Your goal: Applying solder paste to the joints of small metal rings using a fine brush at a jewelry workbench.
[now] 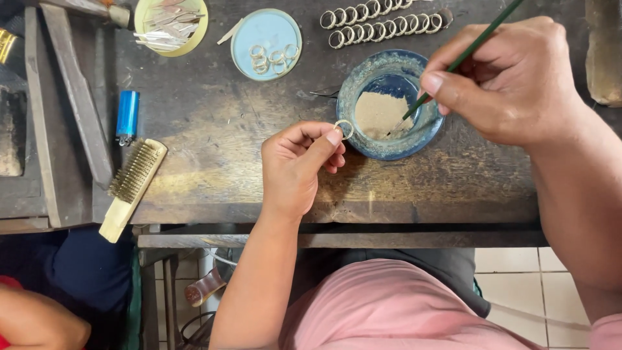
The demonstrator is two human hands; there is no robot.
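1. Workbench (214, 162) of dark, worn wood fills the upper part of the view from above; the person's lap in a pink garment shows below its front edge.
2. Right hand (512, 81) comes in from the right, forearm slanting up from the lower right corner. Its fingers are clenched around a thin green brush (463, 55), held like a pen, thumb pressed on the shaft. The brush tip dips into the bowl.
3. Left hand (301, 165) rises from the bottom centre, forearm nearly upright, wrist over the bench's front edge. The thumb and forefinger pinch a small metal ring (344, 128); the other fingers curl into the palm. The ring is held in the air just beside the left rim of the bowl, not resting on the bench.
4. Blue glass bowl (391, 104) sits between the two hands and holds a patch of pale tan powder or paste.
5. Wire brush (133, 188) with a pale wooden handle lies tilted at the bench's left side.
6. Round light-blue lid (266, 44) lies near the top edge, with several small rings on it.
7. Yellow-rimmed dish (172, 26) at top left holds thin metal strips.
8. Two rows of metal rings (382, 23) lie along the top edge, above the bowl.
9. Blue lighter (127, 115) lies just above the wire brush.
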